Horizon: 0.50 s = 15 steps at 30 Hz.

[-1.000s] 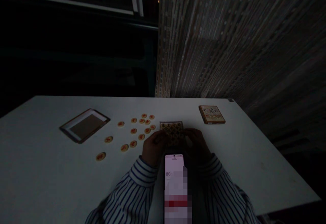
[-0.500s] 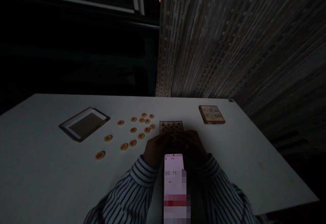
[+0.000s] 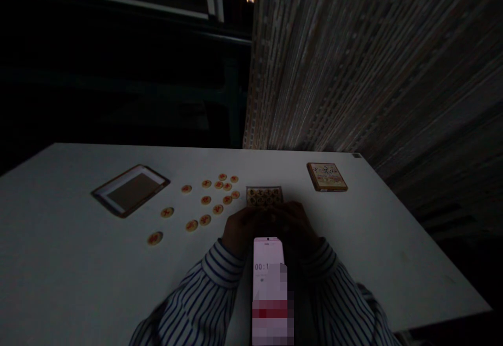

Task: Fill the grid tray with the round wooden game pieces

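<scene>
Both hands meet at the near side of a small box (image 3: pixel 248 197) filled with rows of round Chinese chess pieces (image 3: pixel 266 196) bearing dark characters. My left hand (image 3: pixel 239 228) reaches in from the left, its fingers bent inward. From the right comes my right hand (image 3: pixel 299 225), curled the same way, with its fingertips close to the left's. Deep shadow covers the fingertips, so anything between them is hidden. The near part of the box is behind the hands. A lit phone (image 3: pixel 268 251) showing a timer appears between the wrists.
Several loose chess pieces with red characters (image 3: pixel 206 200) lie left of the box. Farther left is a shallow box lid or tray (image 3: pixel 163 184). A closed, printed box (image 3: pixel 327 176) rests at the right on the white table (image 3: pixel 377 241). A string curtain (image 3: pixel 314 63) hangs behind.
My fingers have shifted slightly over the near side of the box; a piece faintly visible between them before is now hidden. The loose pieces stay put.
</scene>
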Tool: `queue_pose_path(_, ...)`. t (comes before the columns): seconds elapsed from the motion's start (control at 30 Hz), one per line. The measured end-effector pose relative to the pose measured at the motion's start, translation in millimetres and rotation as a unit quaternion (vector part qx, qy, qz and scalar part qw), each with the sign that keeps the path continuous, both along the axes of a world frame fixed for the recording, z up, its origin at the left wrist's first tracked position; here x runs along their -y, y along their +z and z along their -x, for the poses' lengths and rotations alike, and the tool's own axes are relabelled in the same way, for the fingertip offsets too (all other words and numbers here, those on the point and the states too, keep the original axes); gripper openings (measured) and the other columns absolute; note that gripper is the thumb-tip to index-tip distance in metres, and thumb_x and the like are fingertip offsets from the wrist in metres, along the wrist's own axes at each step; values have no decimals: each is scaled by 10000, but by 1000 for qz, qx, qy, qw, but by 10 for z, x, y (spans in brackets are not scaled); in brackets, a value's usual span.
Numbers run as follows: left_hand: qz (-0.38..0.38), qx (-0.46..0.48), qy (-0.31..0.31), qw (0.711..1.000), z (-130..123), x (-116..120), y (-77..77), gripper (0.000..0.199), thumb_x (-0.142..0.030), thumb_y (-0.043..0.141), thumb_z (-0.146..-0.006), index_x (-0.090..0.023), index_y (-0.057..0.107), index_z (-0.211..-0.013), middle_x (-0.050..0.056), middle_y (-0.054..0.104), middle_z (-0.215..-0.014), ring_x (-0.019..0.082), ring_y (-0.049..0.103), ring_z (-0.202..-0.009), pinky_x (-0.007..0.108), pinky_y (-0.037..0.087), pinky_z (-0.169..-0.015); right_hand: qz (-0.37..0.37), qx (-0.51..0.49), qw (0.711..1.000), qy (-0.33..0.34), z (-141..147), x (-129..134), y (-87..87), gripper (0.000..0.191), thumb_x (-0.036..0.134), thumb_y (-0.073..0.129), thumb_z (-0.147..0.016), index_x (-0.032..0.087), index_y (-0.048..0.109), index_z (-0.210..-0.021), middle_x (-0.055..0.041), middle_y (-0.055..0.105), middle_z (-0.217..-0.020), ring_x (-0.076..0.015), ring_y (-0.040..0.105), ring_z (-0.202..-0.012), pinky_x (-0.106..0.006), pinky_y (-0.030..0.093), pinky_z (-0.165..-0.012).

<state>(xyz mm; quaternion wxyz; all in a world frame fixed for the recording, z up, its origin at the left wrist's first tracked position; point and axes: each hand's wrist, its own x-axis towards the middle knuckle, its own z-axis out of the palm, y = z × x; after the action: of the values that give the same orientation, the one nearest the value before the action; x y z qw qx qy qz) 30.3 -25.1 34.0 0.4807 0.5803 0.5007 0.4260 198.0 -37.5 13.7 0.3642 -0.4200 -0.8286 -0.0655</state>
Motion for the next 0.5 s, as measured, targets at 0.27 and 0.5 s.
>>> queue_pose_path(0.27,-7,-31,12,999,14,2,-29,209,-329,564,-708,-180,683,-796,32,708,-763,186,651,-720,293,534,-676,35,-3,999,-15,4,23,46,236,250,554,-774,185,606,-995,-72,644,-915,-178,556,-842,-363,396,-801)
queue_pose_path(0.5,-45,-76,110,990,145,-52,-137,248,-336,534,-730,-163,659,-855,62,698,-830,185,642,-763,297,524,-705,21,-9,996,-91,-99,-25,-49,206,239,576,-724,214,636,-920,-81,600,-992,-207,525,-936,-383,385,-830)
